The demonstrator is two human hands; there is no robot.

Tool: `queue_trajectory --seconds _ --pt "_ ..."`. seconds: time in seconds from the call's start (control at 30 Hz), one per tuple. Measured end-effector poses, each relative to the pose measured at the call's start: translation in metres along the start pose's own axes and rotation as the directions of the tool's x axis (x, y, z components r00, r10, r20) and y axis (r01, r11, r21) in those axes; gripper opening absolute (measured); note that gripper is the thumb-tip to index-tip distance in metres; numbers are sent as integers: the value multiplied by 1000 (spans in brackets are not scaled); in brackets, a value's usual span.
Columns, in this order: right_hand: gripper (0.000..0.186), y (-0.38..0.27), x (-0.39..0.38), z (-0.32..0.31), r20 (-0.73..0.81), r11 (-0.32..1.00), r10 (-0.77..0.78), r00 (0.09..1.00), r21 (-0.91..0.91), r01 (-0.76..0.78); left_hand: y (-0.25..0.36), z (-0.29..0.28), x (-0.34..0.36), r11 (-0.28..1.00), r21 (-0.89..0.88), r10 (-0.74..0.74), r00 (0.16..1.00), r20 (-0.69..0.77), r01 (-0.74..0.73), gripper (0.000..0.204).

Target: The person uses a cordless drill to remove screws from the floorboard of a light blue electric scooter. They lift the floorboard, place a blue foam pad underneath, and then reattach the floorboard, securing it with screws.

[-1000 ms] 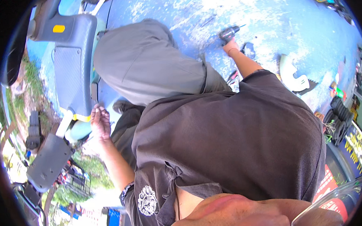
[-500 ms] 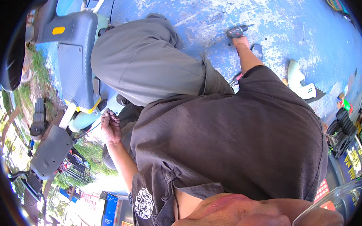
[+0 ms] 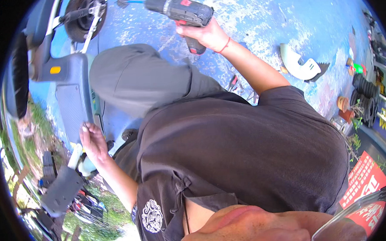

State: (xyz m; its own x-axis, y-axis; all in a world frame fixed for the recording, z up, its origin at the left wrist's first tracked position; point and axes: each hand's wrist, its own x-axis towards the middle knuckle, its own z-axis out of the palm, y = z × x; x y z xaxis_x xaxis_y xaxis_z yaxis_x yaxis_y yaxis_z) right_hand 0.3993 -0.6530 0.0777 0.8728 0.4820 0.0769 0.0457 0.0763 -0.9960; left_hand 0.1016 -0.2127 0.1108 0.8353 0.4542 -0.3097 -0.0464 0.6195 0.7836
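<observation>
My right hand (image 3: pixel 208 36) is wrapped round the handle of a black and red cordless drill (image 3: pixel 184 11), raised off the floor. The drill lies level and points left, with a slim bit, partly blue, at its front. My left hand (image 3: pixel 94 142) is beside the grey footboard (image 3: pixel 73 106) of an electric scooter, its fingers curled together. Anything between those fingers is too small to make out, and I cannot tell whether they touch the scooter. The scooter's wheel (image 3: pixel 86 17) shows beyond the drill tip, at the upper left.
My bent grey-trousered leg (image 3: pixel 135 78) lies between the scooter and the drill. On the worn blue floor are a pale curved mudguard (image 3: pixel 296 64), a red-handled tool (image 3: pixel 233 81) and, farther right, stacked black tyres (image 3: pixel 364 91). The scooter's dark panel (image 3: pixel 62 191) is at lower left.
My right hand has lifted the drill from low over the floor and brought it up and left, nearer me. My left hand has moved left to the footboard. My view has shifted slightly.
</observation>
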Motion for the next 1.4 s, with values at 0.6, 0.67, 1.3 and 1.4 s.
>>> queue_trajectory --seconds 0.6,0.67,1.3,1.4 --pt "32 -109 7 193 647 980 96 757 72 -186 36 60 -9 926 -303 266 958 104 -224 20" --pt "31 -104 9 192 657 983 104 746 44 -177 33 55 -6 927 -307 260 960 105 -218 20" --pt "38 -134 92 224 710 888 179 681 -415 198 32 7 37 997 72 23 999 -31 -20 25" --pt "37 -130 133 260 765 824 121 633 -433 365 29 -15 78 861 502 169 978 -121 -87 30"
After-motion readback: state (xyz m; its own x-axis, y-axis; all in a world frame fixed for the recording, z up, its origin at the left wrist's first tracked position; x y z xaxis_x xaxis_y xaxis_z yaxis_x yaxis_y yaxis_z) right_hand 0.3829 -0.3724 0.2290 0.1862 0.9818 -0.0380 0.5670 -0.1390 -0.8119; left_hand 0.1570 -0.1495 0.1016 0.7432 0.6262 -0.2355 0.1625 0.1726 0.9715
